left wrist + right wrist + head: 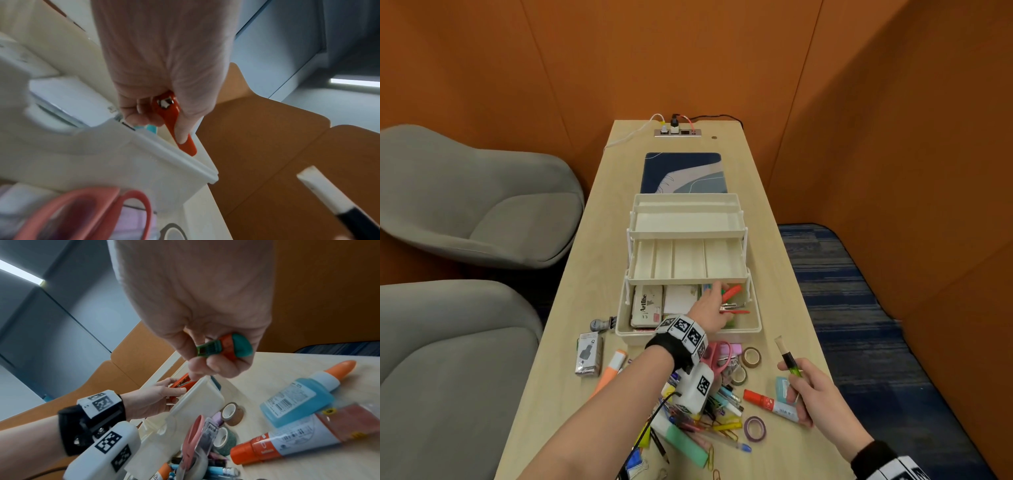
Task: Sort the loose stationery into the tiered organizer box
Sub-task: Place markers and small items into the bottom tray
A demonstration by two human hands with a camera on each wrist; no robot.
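We grip an orange stapler point(732, 298) with our left hand point(709, 310) in the organizer box point(688, 337) bottom tier, right hand point(804, 390) holding a green pen point(789, 359); upper trays empty, pile point(705, 411) at 6 o'clock on worktop point(784, 267) remains.

Both forearms are bare. Each wrist wears a black strap point(667, 349) with white blocks point(683, 330) carrying black square markers; a white camera box point(697, 387) hangs under the left one.

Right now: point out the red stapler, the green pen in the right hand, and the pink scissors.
red stapler point(174, 128), left wrist view, on its red top arm.
green pen point(790, 363), head view, on its green barrel.
pink scissors point(717, 356), head view, on a handle loop.
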